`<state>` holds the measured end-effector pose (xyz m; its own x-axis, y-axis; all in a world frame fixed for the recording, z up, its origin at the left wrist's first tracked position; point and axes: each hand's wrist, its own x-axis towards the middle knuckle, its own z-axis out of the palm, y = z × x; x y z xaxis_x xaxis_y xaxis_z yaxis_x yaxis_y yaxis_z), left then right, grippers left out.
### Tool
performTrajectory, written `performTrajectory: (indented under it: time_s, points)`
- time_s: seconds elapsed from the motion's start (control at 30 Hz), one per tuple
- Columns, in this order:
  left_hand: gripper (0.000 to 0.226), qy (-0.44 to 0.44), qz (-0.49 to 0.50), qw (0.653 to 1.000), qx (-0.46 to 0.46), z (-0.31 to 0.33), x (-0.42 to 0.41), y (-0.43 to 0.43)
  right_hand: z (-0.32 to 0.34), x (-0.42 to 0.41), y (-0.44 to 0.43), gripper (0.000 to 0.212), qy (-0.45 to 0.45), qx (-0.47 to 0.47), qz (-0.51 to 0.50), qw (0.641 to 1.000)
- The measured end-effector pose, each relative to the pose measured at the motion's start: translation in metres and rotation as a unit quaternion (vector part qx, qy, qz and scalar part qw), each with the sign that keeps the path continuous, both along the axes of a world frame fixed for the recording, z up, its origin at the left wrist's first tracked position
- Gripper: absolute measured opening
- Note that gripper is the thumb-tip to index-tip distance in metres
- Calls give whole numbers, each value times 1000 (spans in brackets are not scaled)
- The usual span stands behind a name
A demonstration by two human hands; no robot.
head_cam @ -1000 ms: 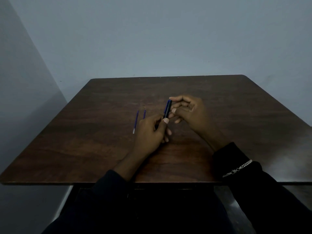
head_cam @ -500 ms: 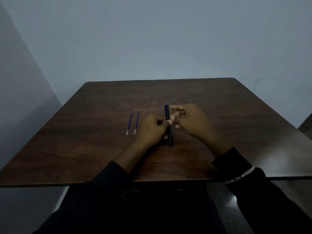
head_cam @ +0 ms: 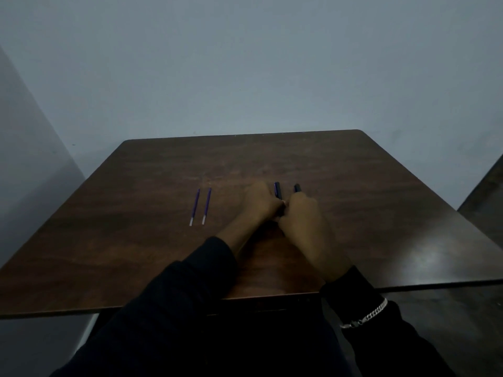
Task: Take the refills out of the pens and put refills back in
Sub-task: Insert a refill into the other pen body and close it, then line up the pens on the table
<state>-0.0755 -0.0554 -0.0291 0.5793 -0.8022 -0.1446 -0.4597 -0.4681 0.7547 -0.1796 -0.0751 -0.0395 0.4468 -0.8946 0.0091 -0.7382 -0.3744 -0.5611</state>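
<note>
The left hand (head_cam: 260, 204) and right hand (head_cam: 302, 213) meet knuckle to knuckle near the middle of the bench (head_cam: 136, 254), both backs turned to the camera and both curled closed. The left hand is closed around a dark blue pen (head_cam: 277, 190), whose far end sticks out past the fingers toward 12 o'clock. The right hand is clenched on a black pen (head_cam: 297, 188), of which only the far tip shows above the knuckles, also pointing to 12 o'clock. The two pens run side by side, close together; whether they touch under the hands cannot be told, and the near ends are hidden. Whether either barrel has a refill inside cannot be seen. At 9 o'clock from the hands, well apart from them, two purple refills lie flat on the bench, parallel and just beside each other without touching: the left refill (head_cam: 195, 206) and the right refill (head_cam: 206, 205), each with its pale tip at the near end. Dark sleeves cover both forearms, and a silver chain bracelet (head_cam: 366, 317) sits over the right sleeve (head_cam: 381, 336) at 5 o'clock, beyond the bench's near edge.
</note>
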Motion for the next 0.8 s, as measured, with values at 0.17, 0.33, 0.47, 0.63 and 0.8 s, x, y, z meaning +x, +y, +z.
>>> performTrajectory:
  time_s: [0.17,0.33,0.47,0.63,0.8]
  points:
    - [42,-47,20,999,10,-1,-2,-7,-1,-2,13,16,36,-46,7,998]
    - [38,-50,33,998,3,-2,-2,-11,-3,0,19,44,60,-109,-6,992]
    - [34,-46,29,998,-13,-6,-1,-12,-2,-3,22,52,74,-133,0,988]
    - [32,-50,30,998,-12,-8,-4,-14,-2,-8,26,58,70,-135,18,988]
    - [32,-41,29,999,-10,-6,-4,-9,-6,-9,31,46,86,-168,-3,982]
